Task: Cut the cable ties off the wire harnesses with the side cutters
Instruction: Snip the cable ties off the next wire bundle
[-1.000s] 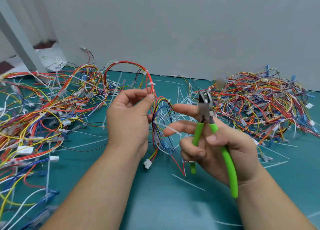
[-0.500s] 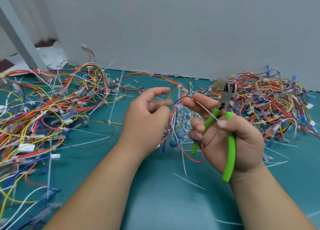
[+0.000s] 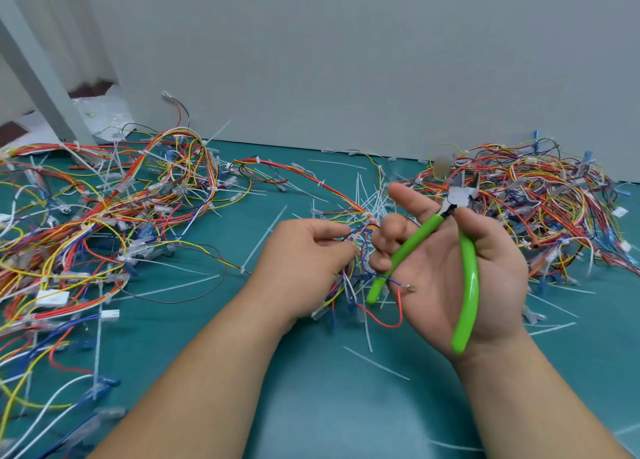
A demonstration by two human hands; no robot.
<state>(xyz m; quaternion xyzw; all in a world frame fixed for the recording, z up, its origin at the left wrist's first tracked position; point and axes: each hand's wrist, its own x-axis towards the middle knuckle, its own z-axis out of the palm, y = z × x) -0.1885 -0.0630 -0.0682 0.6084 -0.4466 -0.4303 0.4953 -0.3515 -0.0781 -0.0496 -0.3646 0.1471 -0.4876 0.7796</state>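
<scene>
The left hand (image 3: pixel 304 261) pinches a wire harness (image 3: pixel 363 232) between its fingers, low over the counter (image 3: pixel 311 406). Just beside those fingers, the right hand (image 3: pixel 436 285) grips the green-handled cutters (image 3: pixel 467 268), blades parted and pointing up.

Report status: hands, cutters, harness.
Left hand pinches wire harness. Right hand grips side cutters, jaws open, off the wires. Loose ties litter mat, none blocking.
</scene>
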